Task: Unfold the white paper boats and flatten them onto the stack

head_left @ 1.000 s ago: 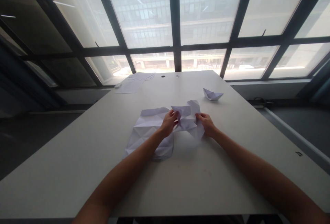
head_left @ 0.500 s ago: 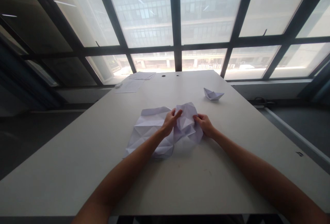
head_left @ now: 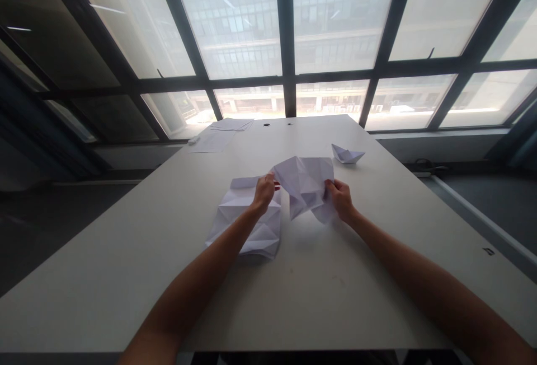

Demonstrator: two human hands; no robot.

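A creased white paper sheet (head_left: pixel 306 183) is held up off the white table (head_left: pixel 293 292), spread between both hands. My left hand (head_left: pixel 264 191) pinches its left top corner. Its right edge is gripped by my right hand (head_left: pixel 340 200). Under my left wrist a second creased white sheet (head_left: pixel 247 225) lies flat on the table.
A small folded paper boat (head_left: pixel 347 154) sits on the table beyond my right hand. Loose paper sheets (head_left: pixel 220 134) lie at the far left corner by the window. Two dark round holes (head_left: pixel 277 124) mark the table's far edge.
The crumpled sheet has been unfolded, lifted off the table and pulled wider. My hands have moved apart and slightly away from me.
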